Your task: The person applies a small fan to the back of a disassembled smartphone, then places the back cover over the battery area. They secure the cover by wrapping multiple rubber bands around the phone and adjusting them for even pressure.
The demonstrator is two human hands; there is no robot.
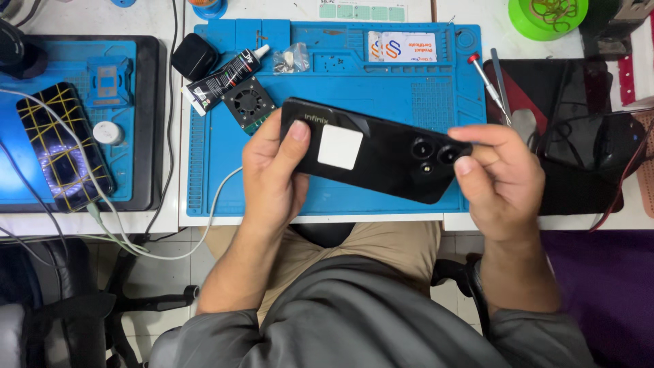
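A black smartphone point(388, 160) is held back side up over the front edge of a blue work mat point(409, 88). A white square sticker sits on its back and its camera lenses face up near the right end. My left hand point(272, 170) grips the phone's left end, thumb pressed on the back beside the sticker. My right hand point(501, 177) pinches the right end by the cameras, thumb on the edge.
On the mat lie a black glue tube point(228, 76), a small square fan point(249, 102), a black box point(194, 56) and a small plastic bag point(291, 60). A screwdriver point(487, 85) rests at the right. Another phone with crossed yellow lines point(61, 146) lies left on a second mat.
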